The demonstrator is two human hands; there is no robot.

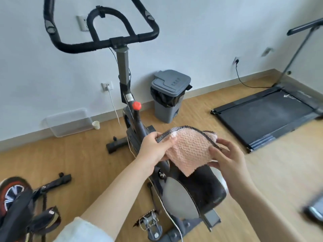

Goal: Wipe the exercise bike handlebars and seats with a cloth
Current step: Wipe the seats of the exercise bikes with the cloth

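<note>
The pink cloth (187, 151) looks light, soft and floppy, so it is best bunched in the palm rather than held by its mesh trim. It hangs between both hands, just above the bike seat (206, 189). The left hand (156, 149) pinches its edge; the right hand (227, 159) grips the opposite side.

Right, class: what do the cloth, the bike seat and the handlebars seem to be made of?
Cloth: soft pink textile, bumpy waffle weave, dark mesh edging. Seat: probably black padded vinyl or leather, dull surface. Handlebars: apparently matte black foam over a tube, judging by fuzzy edges.
</note>
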